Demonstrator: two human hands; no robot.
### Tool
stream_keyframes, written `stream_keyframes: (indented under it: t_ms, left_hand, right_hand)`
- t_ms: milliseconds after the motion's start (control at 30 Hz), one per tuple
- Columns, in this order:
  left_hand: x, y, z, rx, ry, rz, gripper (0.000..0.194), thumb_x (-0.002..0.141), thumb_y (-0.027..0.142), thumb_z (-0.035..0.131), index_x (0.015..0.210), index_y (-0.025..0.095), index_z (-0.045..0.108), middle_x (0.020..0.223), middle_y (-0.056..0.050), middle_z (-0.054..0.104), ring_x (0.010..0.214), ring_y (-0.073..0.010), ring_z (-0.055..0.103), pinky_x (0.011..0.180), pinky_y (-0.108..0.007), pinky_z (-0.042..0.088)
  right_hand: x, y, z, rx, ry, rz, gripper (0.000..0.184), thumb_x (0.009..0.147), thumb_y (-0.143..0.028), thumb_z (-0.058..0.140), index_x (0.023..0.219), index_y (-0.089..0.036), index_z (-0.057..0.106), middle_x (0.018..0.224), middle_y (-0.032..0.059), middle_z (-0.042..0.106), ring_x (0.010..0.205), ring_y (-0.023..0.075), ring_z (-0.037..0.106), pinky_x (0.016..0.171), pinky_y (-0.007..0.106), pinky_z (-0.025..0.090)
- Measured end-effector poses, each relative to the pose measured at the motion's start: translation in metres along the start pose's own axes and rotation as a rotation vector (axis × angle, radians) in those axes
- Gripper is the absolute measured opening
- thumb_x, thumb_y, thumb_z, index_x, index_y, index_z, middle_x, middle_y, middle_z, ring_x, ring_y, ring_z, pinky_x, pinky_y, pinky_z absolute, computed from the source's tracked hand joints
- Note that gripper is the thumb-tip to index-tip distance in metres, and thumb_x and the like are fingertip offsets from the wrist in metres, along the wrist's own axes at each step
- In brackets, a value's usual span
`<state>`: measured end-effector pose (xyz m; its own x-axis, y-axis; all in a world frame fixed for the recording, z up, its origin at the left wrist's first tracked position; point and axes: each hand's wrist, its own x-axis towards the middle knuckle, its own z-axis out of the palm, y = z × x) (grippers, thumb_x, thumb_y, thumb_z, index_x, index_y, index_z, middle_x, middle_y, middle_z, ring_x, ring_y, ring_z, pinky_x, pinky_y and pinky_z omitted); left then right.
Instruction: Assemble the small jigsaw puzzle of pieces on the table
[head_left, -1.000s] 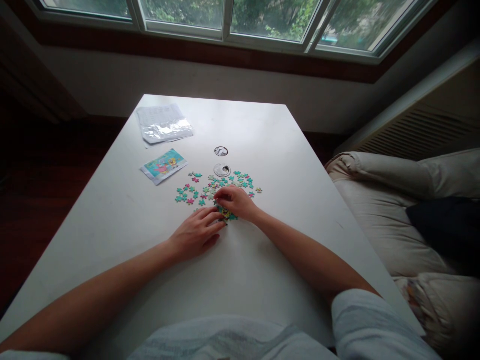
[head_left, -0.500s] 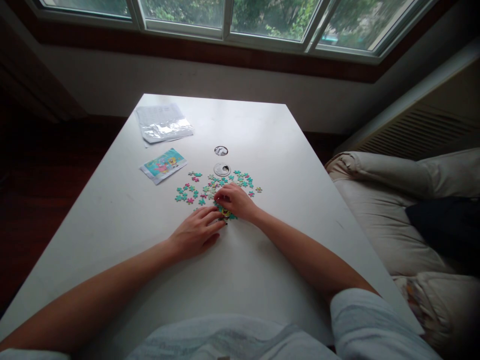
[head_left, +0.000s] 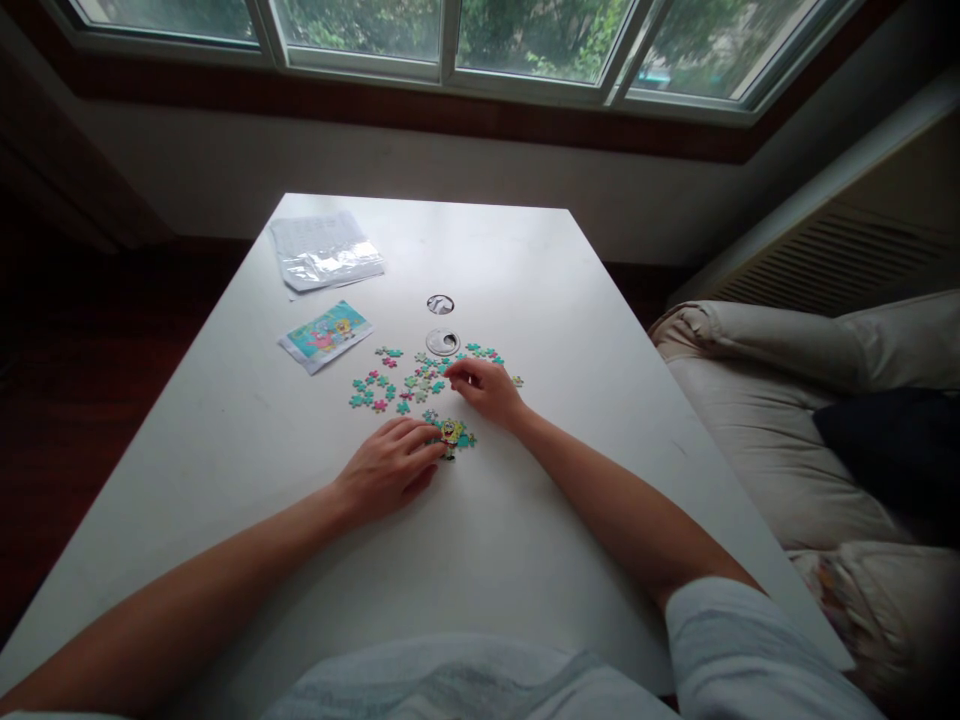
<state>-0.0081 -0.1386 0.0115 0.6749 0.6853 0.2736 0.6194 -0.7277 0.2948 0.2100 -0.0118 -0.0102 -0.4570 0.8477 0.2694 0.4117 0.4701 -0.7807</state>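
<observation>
Right hand (head_left: 487, 392), curled, grip unclear, had moved off the knobbly-edged puzzle (head_left: 451, 432) toward loose pieces (head_left: 380, 406); left hand (head_left: 391, 462), unclenched, touched the puzzle; smooth table (head_left: 600, 400) stretched wide rightward.

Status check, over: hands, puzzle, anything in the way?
Left hand at joined puzzle section, partly covering its left side. Right hand curled by loose pieces; grip unclear. Nothing else seen covering the section.
</observation>
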Motion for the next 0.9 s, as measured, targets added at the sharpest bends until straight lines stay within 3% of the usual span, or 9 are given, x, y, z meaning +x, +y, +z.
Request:
stream_keyframes:
  t_ms: [233,533,900]
  left_hand:
    - [-0.001,-0.004,0.002,0.116,0.037,-0.131,0.03,0.098,0.024,0.052,0.125,0.019,0.062,0.136,-0.012,0.061,0.132,-0.0299,0.05,0.112,-0.052,0.041]
    - [0.001,-0.002,0.0,0.152,0.016,-0.125,0.03,0.099,0.024,0.05,0.127,0.02,0.06,0.133,-0.01,0.063,0.123,-0.029,0.055,0.106,-0.049,0.044]
    - [-0.002,-0.003,0.005,0.191,0.004,-0.148,0.036,0.099,0.024,0.052,0.134,0.017,0.057,0.134,-0.013,0.061,0.125,-0.0294,0.053,0.106,-0.049,0.045]
  right_hand:
    - [0.002,0.003,-0.01,0.024,0.162,0.061,0.019,0.086,-0.022,0.057,0.097,-0.021,0.072,0.076,-0.0005,0.07,0.067,0.0137,0.056,0.069,0.026,0.044]
    - [0.002,0.005,-0.006,0.006,0.152,0.067,0.018,0.086,-0.023,0.058,0.096,-0.021,0.072,0.076,-0.0002,0.069,0.068,0.014,0.057,0.069,0.026,0.044]
    - [0.008,0.009,-0.022,0.01,0.272,0.099,0.02,0.087,-0.024,0.057,0.096,-0.02,0.074,0.075,-0.0007,0.068,0.068,0.0136,0.056,0.066,0.025,0.043]
